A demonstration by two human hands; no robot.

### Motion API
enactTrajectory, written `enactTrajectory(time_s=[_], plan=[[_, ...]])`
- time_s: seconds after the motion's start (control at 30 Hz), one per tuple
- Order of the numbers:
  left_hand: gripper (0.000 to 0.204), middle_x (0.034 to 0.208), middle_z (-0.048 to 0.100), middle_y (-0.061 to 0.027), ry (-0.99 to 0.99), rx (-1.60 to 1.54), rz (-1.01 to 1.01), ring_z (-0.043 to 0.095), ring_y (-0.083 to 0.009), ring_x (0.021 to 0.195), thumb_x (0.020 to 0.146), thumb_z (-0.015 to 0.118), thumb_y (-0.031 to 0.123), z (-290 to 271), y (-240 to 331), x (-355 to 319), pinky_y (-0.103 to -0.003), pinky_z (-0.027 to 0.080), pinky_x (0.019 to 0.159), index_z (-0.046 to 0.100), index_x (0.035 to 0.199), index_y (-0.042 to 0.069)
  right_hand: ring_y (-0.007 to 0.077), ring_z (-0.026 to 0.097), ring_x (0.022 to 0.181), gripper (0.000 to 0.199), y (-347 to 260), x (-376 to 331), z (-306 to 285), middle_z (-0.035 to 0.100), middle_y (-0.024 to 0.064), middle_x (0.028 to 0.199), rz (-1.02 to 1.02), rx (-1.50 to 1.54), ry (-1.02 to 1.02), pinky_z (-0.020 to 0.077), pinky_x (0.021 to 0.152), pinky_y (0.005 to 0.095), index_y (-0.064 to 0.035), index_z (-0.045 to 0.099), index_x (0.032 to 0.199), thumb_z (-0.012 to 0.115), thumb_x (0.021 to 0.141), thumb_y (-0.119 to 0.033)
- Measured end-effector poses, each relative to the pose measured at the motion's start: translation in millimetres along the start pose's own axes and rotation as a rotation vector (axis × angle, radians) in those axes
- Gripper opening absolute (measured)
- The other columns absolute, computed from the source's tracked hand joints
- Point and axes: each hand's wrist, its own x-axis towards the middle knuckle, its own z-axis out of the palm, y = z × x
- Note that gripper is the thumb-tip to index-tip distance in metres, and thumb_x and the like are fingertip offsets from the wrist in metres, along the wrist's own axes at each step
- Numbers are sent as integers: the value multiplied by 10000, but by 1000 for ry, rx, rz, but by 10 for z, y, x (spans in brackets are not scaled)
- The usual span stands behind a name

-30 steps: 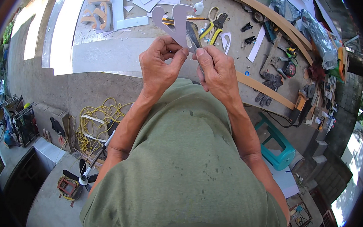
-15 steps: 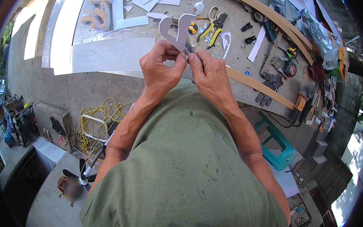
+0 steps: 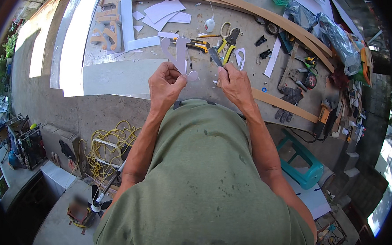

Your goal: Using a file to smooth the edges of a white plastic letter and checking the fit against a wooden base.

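My left hand [image 3: 166,82] pinches a thin white curvy cut-out piece [image 3: 181,54], shaped like a letter, by its lower end above the workbench [image 3: 202,88]. My right hand [image 3: 237,87] is closed round a flat grey knife [image 3: 215,56]; its blade points up and left, apart from the piece, and the handle is mostly hidden in my fingers. Beyond the hands lie a yellow and black utility knife [image 3: 201,45], yellow-handled cutters [image 3: 230,44] and a small white bottle [image 3: 209,24]. Another white offcut [image 3: 239,57] rests by the cutters.
Thick letter shapes [image 3: 107,32] stand at the far left beside white sheet scraps [image 3: 163,12]. Long brown strips [image 3: 283,22] curve across the back. At the right lie a grey glove [image 3: 290,99] and a tape measure [image 3: 311,80]. A teal stool [image 3: 308,174] stands below the bench.
My hands have moved apart. The knife has come away from the white piece to the right, and more of the piece's lower curl now shows.
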Motion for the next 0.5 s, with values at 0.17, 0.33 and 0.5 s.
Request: enactTrajectory(time_s=[0.17,0.33,0.5], plan=[[142,788,676,-102,-133,-319,-251,671,-152,705,838,690,13,-232,-346,44,-266,562,639,606,943,-33,426,643,738,255,622,-146,149,674,242,910,-225,-482,218,501,647,508,8,609,989,578,971,-244],[149,793,685,-103,-306,-268,-297,672,-145,690,852,716,28,-6,-432,26,-263,559,605,618,942,-39,232,694,858,380,237,-106,195,695,160,1012,172,680,-334,570,690,373,24,614,1182,567,1010,-311],[136,787,685,-96,-403,-222,-275,668,-140,656,871,703,23,105,-512,132,-267,550,575,624,956,-48,195,709,808,321,162,-32,455,704,120,953,182,872,-608,595,655,316,31,630,1126,526,1034,-259]])
